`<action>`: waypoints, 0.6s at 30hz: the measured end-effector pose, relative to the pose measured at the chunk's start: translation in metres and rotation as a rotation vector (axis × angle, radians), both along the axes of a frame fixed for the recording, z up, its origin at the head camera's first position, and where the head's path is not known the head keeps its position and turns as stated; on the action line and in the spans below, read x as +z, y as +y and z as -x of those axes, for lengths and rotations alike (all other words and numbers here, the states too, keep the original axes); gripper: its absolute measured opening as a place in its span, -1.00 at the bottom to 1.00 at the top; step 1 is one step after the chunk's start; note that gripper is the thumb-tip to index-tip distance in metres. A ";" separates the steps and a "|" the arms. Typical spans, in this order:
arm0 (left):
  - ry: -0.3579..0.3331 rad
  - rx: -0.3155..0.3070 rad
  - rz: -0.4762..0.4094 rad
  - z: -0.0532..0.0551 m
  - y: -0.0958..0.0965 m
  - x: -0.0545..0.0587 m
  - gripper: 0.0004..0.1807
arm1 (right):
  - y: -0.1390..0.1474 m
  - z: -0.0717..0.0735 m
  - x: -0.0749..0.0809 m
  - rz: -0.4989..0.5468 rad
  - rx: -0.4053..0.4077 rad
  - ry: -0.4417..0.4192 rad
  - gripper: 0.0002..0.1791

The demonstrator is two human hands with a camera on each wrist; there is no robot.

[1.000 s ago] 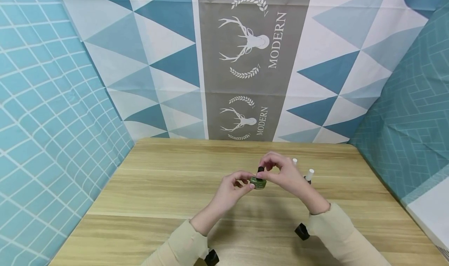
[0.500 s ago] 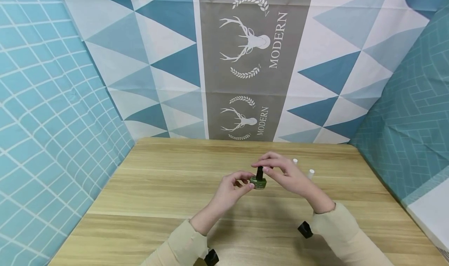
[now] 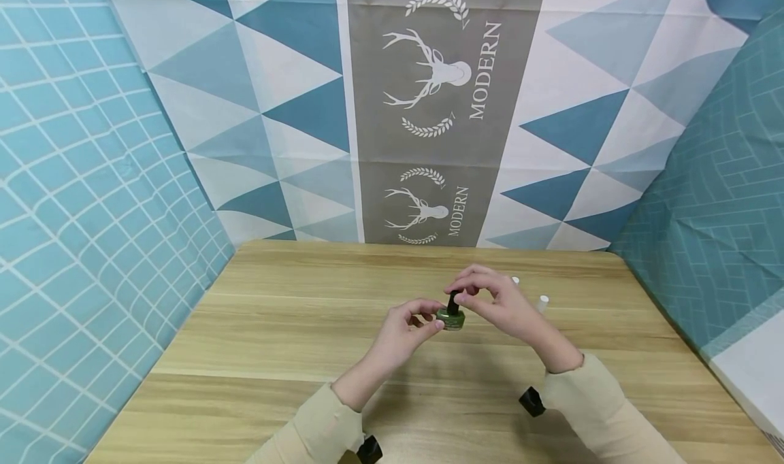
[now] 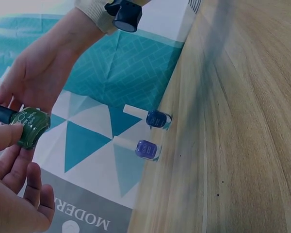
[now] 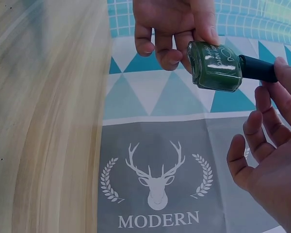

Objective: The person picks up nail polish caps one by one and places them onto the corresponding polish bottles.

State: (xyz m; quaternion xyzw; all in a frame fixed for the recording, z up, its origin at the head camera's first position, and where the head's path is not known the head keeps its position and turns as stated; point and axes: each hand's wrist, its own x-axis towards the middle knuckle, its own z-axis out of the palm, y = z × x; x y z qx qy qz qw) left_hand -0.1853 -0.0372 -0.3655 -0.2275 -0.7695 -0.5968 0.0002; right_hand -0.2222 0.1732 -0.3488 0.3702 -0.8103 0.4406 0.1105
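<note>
A green nail polish bottle (image 5: 216, 68) with a black cap (image 5: 258, 69) is held above the table between both hands. My left hand (image 3: 405, 324) pinches its glass body between thumb and fingers. On the other side, my right hand (image 3: 499, 304) pinches the cap with thumb and index finger, the other fingers loosely bent. The cap sits on the bottle's neck; how tight it is cannot be seen. White lettering shows on the glass in both wrist views.
Behind my right hand, a dark blue nail polish bottle (image 4: 157, 119) and a purple one (image 4: 146, 149) stand on the wooden table (image 3: 294, 355), both white-capped. A patterned cloth (image 3: 306, 110) hangs beyond the far edge.
My right fingers loosened and straightened over the cap, then bent and pinched it again. The right wrist shifted slightly to the right. My left hand and the bottle stayed nearly still.
</note>
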 end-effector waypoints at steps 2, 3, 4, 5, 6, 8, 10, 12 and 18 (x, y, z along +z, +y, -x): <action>-0.004 0.007 0.001 0.000 0.000 0.000 -0.76 | 0.000 0.001 0.000 -0.001 -0.013 0.001 -0.80; -0.005 0.010 0.001 0.000 0.000 0.000 -0.76 | -0.001 0.001 0.000 -0.004 -0.021 0.000 -0.81; -0.006 0.014 0.001 0.000 0.000 0.000 -0.76 | -0.001 0.001 0.000 -0.003 -0.029 -0.002 -0.83; -0.008 0.018 0.002 0.000 0.000 0.001 -0.77 | -0.002 0.001 0.000 -0.001 -0.035 -0.006 -0.85; -0.009 0.020 0.001 -0.001 0.000 0.001 -0.77 | -0.002 0.001 0.000 0.002 -0.040 -0.011 -0.86; -0.017 0.021 -0.001 -0.001 0.000 0.001 -0.77 | -0.003 0.001 0.001 0.005 -0.053 -0.024 -0.88; -0.024 0.021 -0.003 -0.001 0.000 0.002 -0.77 | -0.004 0.001 0.003 0.008 -0.070 -0.041 -0.89; -0.027 0.021 -0.005 -0.001 0.000 0.003 -0.77 | -0.005 0.001 0.003 0.007 -0.089 -0.053 -0.90; -0.023 0.019 -0.006 0.000 0.000 0.003 -0.77 | -0.008 0.002 0.002 0.018 -0.107 -0.068 -0.87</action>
